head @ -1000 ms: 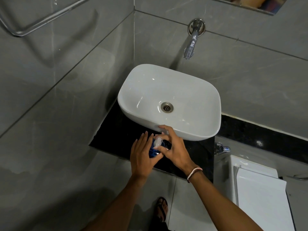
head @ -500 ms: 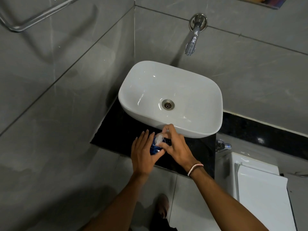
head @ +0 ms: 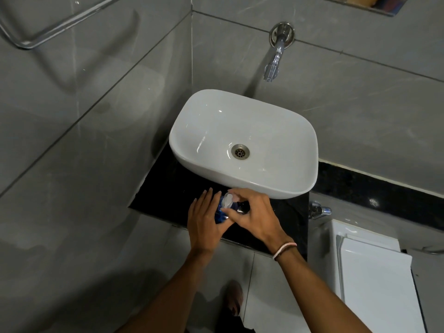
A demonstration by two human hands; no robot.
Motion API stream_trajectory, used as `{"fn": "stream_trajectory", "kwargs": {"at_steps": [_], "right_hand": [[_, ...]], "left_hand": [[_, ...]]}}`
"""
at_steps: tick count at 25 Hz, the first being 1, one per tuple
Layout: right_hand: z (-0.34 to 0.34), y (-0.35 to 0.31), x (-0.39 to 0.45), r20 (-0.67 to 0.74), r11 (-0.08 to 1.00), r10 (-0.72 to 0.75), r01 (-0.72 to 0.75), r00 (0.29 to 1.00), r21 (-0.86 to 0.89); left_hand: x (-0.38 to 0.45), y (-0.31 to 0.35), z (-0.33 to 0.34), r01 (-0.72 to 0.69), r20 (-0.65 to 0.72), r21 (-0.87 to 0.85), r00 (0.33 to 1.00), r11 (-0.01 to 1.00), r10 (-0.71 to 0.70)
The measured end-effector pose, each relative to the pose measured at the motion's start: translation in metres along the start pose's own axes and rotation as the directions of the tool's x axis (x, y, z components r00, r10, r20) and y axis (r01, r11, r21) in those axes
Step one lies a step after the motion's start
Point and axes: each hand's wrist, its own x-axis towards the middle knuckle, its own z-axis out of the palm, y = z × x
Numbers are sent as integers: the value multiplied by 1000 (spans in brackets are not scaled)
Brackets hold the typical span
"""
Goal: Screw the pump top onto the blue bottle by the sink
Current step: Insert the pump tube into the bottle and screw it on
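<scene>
My left hand [head: 204, 221] still cups the small blue plastic bottle [head: 219, 216]; right hand [head: 252, 216] fingers stay pinched on the clear pump top [head: 227, 200], turned slightly, sink [head: 242, 145] at 12 o'clock.

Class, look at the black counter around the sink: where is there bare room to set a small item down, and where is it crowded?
Bare black counter lies left of the sink, up to the grey wall, and right of the right hand, toward the counter's edge. It is crowded in front of the sink, where the left hand steadies the blue bottle and the right holds its pump top.
</scene>
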Motion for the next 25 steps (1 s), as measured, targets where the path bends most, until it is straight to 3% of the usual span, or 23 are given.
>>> {"fn": "stream_trajectory", "kwargs": {"at_steps": [9,13,21,25], "right_hand": [[-12,-10,10,137,1000,-22,19,990,19],[-19,-6,14,226,997,34,-49,974,62],[-20,-10,27,236,998,-7,21,972,-57],[-30,-12,37,401,996,-28,59,915,-65]], "left_hand": [[0,-2,2,16,17,-16,1000,1000,-16],[0,2,1,22,-29,-1,999,1000,-22],[-5,9,7,76,-77,39,994,996,-72],[-3,9,7,77,-91,47,993,996,-73]]}}
